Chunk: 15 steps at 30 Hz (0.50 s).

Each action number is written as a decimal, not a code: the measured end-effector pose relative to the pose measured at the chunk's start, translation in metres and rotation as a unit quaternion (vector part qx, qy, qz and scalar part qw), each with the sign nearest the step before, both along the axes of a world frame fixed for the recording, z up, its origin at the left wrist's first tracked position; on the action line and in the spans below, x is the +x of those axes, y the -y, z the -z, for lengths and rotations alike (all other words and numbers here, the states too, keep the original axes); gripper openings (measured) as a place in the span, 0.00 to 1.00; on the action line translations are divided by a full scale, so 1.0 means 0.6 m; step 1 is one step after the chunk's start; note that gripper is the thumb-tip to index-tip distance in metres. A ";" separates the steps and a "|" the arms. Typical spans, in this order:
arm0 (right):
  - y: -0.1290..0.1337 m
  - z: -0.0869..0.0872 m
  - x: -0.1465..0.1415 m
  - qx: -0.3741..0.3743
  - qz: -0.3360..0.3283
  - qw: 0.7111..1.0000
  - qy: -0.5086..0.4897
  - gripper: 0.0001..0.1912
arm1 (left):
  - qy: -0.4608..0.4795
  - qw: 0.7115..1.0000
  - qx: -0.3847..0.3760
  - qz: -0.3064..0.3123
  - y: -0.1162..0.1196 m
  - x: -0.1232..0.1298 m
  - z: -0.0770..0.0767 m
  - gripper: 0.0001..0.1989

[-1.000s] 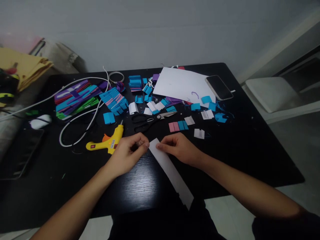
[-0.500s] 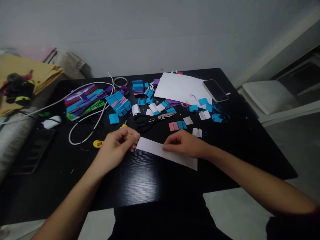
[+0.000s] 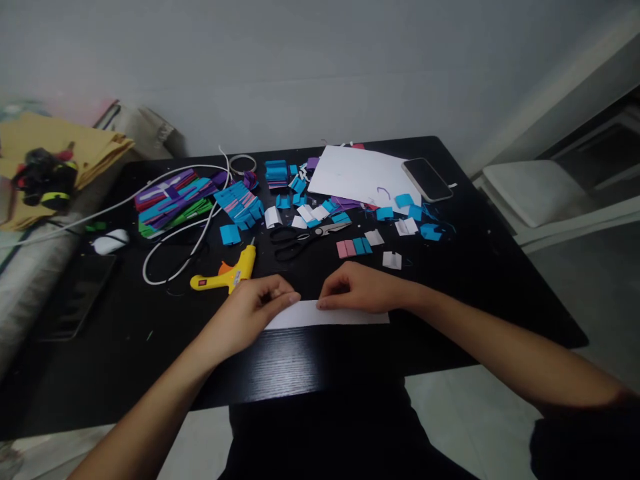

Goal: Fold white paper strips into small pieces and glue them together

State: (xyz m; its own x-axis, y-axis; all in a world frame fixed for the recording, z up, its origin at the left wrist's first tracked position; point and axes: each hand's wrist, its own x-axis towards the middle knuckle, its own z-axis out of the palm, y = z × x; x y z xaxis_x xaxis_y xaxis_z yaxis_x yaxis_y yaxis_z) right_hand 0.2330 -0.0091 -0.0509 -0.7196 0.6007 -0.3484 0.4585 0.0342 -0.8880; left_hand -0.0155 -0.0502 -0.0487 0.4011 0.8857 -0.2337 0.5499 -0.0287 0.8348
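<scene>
A long white paper strip (image 3: 330, 315) lies level across the front of the black table, beneath both hands. My left hand (image 3: 260, 308) pinches its upper edge with thumb and forefinger, left of the middle. Close by on the right, my right hand (image 3: 357, 288) grips the same edge, fingers curled down. Just beyond my left hand lies a yellow glue gun (image 3: 235, 272) with an orange trigger, its nozzle pointing away. Black-handled scissors (image 3: 305, 239) rest past the hands, blades to the right. Small folded pink and blue paper pieces (image 3: 354, 247) sit behind my right hand.
Bundles of coloured paper strips (image 3: 175, 200) and a white cable (image 3: 150, 260) occupy the left. Behind the scissors are scattered blue and white folded pieces, a large white sheet (image 3: 355, 175) and a phone (image 3: 427, 179). A white chair (image 3: 525, 193) stands to the right.
The white strip has turned from slanting to level and come down nearer the table. My left hand has moved right and down along it, uncovering the glue gun.
</scene>
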 end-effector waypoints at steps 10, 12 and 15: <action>-0.005 0.016 0.065 0.062 0.040 0.994 0.086 0.16 | -0.080 0.992 0.099 -0.008 0.009 -0.021 0.023 0.14; 0.008 0.017 0.063 0.152 0.054 0.978 0.129 0.16 | -0.096 0.987 0.126 -0.002 0.009 -0.020 0.029 0.12; 0.036 0.024 0.052 0.377 0.086 0.903 0.184 0.10 | -0.113 0.976 0.187 0.010 0.014 -0.015 0.039 0.10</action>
